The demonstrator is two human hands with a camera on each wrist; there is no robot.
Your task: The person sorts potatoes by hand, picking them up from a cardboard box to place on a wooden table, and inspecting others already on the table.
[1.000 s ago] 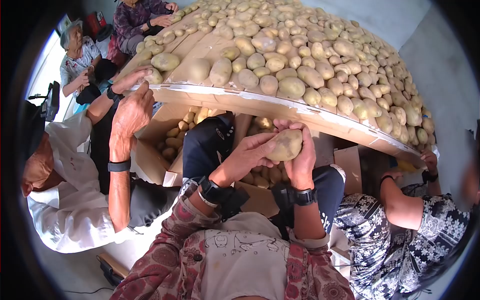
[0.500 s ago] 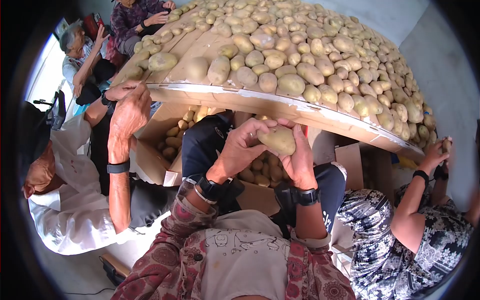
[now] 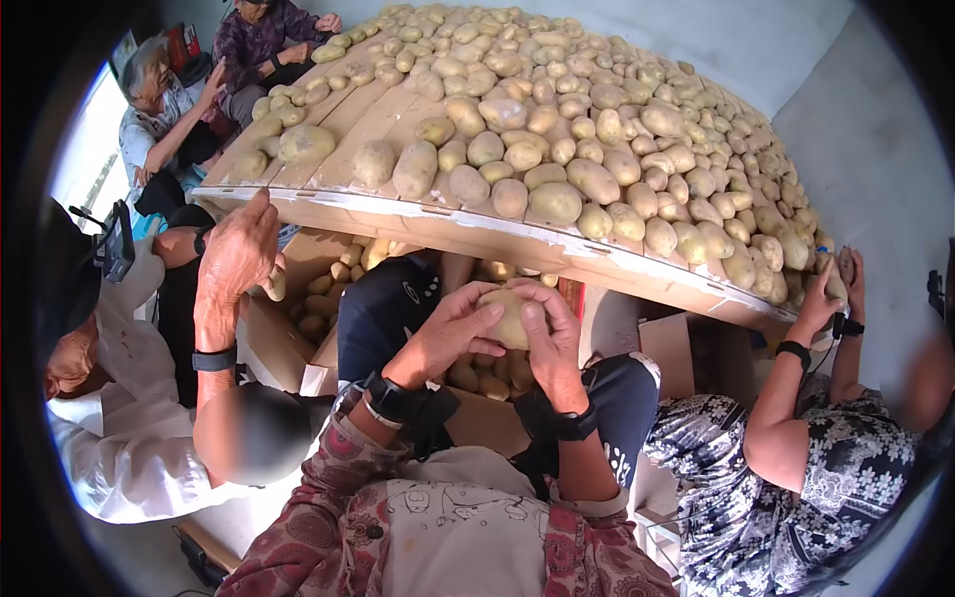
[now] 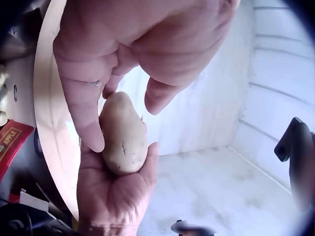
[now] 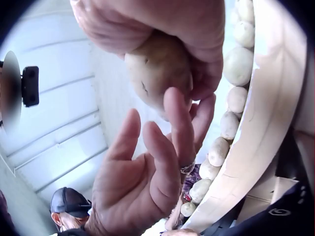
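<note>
- A single potato is held between both hands, in front of the chest and just below the front edge of the wooden table.
- The potato is oval, pale tan and smooth-skinned, with a few small dark specks; its skin looks dry and matt.
- The left hand is placed against the potato's left side, its fingers bent loosely over the top; in the left wrist view the forefinger and thumb are set apart, with the potato between them.
- The right hand is curled round the potato's right side, the potato being cupped in its palm and fingers.
- In the right wrist view, the left hand's fingers are seen spread slightly and gently bent, their tips touching the underside of the potato.
- Black bands are worn on both wrists.
- The table is made of pale, unpainted planks with a whitish front edge, and is covered by a dense heap of potatoes, rounded and yellowish.
- Under the table, a cardboard box filled with smaller potatoes is seen.
- Other people are seated round the table; a floral sleeve is seen at the right, a white shirt at the left.
</note>
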